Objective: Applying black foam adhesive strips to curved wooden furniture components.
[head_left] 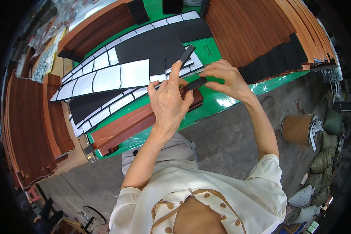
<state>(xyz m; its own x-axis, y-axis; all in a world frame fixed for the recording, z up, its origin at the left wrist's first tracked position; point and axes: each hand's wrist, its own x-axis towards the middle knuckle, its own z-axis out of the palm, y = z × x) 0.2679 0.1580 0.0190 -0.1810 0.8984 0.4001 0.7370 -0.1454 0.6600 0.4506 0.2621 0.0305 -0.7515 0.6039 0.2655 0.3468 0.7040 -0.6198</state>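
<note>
A small black foam-like piece (196, 83) spans the gap between my hands, above the end of a reddish-brown wooden strip (123, 126). My right hand (227, 80) pinches its right end between thumb and forefinger. At its left end are the thumb and curled fingers of my left hand (168, 97), which appear closed on it; part of that grip is hidden. My left forefinger stretches up, its tip touching a second black piece (188, 54). White sheets divided by black lines (134, 74) and black sheets (144, 48) lie beneath and beyond.
Stacked brown wooden strips with black ends (249, 35) fill the table's far right; more stacks stand far left (101, 27) and left (25, 124). The green tabletop's edge (222, 105) runs before me. A brown bin (297, 128) and sacks (319, 162) stand on the floor at right.
</note>
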